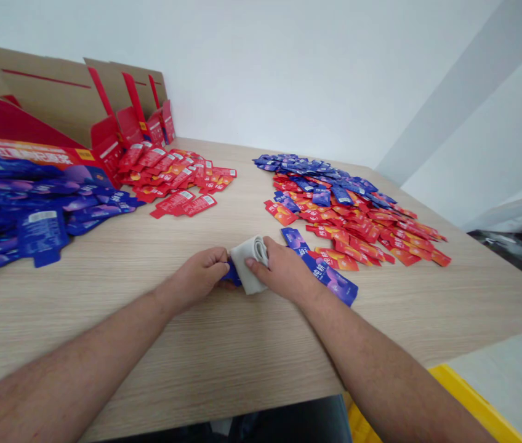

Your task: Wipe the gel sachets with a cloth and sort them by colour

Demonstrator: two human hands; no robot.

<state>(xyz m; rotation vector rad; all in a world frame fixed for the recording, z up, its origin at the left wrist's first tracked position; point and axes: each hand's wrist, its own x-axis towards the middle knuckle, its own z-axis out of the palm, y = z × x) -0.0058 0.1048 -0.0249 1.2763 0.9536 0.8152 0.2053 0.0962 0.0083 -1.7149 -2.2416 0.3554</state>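
Note:
My left hand [204, 271] is closed, pinching a small flat blue carton [232, 275] between thumb and fingers. Most of that carton is hidden behind a folded greyish-white cloth [248, 271]. My right hand [284, 271] grips the cloth, its thumb on the near face, and the cloth rests against the blue carton. Both hands are close together over the wooden table. Just right of my right hand, a few blue cartons with purple print [339, 284] lie flat, partly covered by my wrist.
A heap of red and blue flat cartons [357, 221] spreads over the right side. On the left lie a blue pile [42, 227] and a red pile [173, 172], beside open red cardboard boxes [104, 138]. A yellow crate [468, 394] stands below the table's right edge.

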